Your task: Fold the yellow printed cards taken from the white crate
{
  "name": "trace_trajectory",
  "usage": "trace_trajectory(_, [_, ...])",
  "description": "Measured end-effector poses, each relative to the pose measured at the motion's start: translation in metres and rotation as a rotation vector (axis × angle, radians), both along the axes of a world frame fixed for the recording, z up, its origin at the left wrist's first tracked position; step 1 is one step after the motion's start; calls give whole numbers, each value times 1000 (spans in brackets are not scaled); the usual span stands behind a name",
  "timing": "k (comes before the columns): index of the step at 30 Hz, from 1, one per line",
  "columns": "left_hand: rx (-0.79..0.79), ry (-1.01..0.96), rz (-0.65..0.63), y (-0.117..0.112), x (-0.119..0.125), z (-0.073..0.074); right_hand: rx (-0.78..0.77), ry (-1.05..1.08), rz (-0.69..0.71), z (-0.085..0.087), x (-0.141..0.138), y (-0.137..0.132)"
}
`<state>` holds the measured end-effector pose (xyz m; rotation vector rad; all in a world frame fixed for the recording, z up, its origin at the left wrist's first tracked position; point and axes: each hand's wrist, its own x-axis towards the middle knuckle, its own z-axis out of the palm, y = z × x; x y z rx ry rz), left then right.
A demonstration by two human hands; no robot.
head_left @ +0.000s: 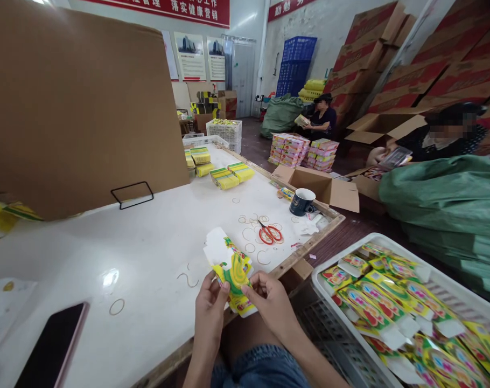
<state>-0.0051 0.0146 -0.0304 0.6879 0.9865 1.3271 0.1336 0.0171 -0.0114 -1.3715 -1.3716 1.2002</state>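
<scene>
Between my two hands, just over the table's front edge, is a yellow and green printed carton (pixel 236 269) with white flaps that stick up at its far end. My left hand (pixel 210 302) pinches its left side, thumb on top. On the right side, my right hand (pixel 271 299) grips it with thumb and fingers closed. Beyond the carton lie red-handled scissors (pixel 271 234) among several loose rubber bands (pixel 250 248). To my right stands a white basket (pixel 318 277) filled with similar printed cartons (pixel 376 307).
A dark mug (pixel 301 202) stands near the table's right edge. Bundled yellow cartons (pixel 224 178) sit farther back. A large cardboard sheet (pixel 83 108) stands at left, and a phone (pixel 51 345) lies front left. Two people sit beyond, near an open box (pixel 315 186) and green sacks (pixel 447 205).
</scene>
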Motion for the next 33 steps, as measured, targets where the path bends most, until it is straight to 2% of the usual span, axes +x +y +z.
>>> trace_trajectory(2, [37, 81, 15, 1, -3, -2, 21, -60, 29, 1, 2, 0])
trace_trajectory(5, [80, 101, -63, -3, -4, 1, 92, -46, 95, 7, 7, 3])
trace_trajectory(7, [110, 73, -108, -8, -2, 8, 146, 46, 146, 13, 11, 6])
trace_trajectory(11, [171, 43, -113, -17, -1, 24, 184, 174, 297, 27, 17, 13])
trace_trajectory(14, [159, 43, -233, -20, -3, 30, 179, 154, 384, 35, 23, 18])
trace_trajectory(17, [145, 19, -338, -22, -2, 31, 179, 61, 391, 41, 28, 21])
trace_trajectory(20, [135, -3, -313, -24, 0, 30, 215, -13, 337, 41, 31, 23])
trace_trajectory(22, [134, -21, -281, -24, 1, 30, 224, 51, 297, 39, 30, 23])
trace_trajectory(25, [122, -17, -300, -23, 0, 30, 232, 131, 288, 38, 30, 24])
trace_trajectory(29, [74, 68, -266, -20, -2, 30, 388, -53, 327, 44, 35, 23])
trace_trajectory(31, [73, 109, -233, -19, -1, 30, 317, -98, 347, 48, 38, 22])
trace_trajectory(33, [95, 145, -217, -19, 1, 28, 148, -136, 383, 52, 39, 20])
